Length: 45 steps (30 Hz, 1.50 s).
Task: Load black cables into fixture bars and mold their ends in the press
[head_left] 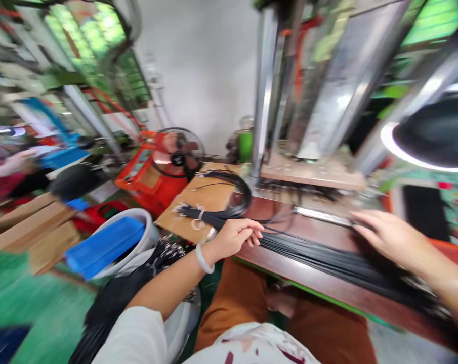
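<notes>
A long bundle of black cables (312, 256) lies along the brown worktop, its left end bound with a pale tie. Over this bundle is my left hand (234, 236), with its fingers curled in and pressed together. A thin black cable runs rightward from its fingertips, and the hand seems closed on it. My right hand (388, 237) reaches in from the right, fingers stretched and thumb a little apart. Its fingertips are at the right end of a shiny metal strip (322, 216). Motion blur softens that hand, and nothing shows between its fingers.
A curved second cable bundle (242, 189) lies on cardboard (185, 199). Metal machine columns (264, 101) rise behind the worktop. A ring lamp (433, 134) hangs at right. A fan (177, 157), a bucket with a blue tray (105, 245) and more cables stand left. Another person sits far left.
</notes>
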### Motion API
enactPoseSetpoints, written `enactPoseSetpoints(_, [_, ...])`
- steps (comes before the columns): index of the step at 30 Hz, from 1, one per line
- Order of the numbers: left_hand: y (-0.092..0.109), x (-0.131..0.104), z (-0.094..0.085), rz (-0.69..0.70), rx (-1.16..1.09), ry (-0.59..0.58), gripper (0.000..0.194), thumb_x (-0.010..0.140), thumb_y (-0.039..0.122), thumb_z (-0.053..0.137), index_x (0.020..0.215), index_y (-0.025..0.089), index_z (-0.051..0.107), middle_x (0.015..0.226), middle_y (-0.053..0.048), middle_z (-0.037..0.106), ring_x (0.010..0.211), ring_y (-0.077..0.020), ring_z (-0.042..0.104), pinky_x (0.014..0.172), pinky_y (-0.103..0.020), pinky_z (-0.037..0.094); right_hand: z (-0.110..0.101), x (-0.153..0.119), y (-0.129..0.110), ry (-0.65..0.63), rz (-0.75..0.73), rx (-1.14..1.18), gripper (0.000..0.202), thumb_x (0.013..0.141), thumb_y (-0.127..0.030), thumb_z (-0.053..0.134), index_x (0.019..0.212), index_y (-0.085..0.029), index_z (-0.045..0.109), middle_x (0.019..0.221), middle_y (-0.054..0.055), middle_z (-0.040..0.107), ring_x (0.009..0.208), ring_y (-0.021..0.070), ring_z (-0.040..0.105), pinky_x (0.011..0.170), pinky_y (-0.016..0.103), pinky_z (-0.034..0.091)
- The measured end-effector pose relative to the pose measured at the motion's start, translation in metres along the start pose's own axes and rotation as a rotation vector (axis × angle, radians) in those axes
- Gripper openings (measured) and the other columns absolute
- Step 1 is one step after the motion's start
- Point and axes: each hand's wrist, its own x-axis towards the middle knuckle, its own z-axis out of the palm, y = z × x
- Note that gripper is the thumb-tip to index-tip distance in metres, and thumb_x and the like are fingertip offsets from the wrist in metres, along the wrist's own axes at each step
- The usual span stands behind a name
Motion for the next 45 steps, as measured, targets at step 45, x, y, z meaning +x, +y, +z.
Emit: enactPoseSetpoints(45, [0.060, 0.114, 0.010, -0.178, -0.221, -0.230, 0.043, 0.082, 0.039, 0.064, 0.115, 0.011, 0.061, 0.112, -0.015, 0.070, 0.100, -0.0248, 0.068, 0.089, -0.038, 0.052, -0.031, -0.074, 0.011, 0.622, 0.449, 0.261, 0.015, 0.076, -0.035, 0.069, 0.087, -0.024, 0.069, 0.076, 0.008, 0.067, 0.065, 0.0226, 0.062, 0.063, 0.040, 0.049])
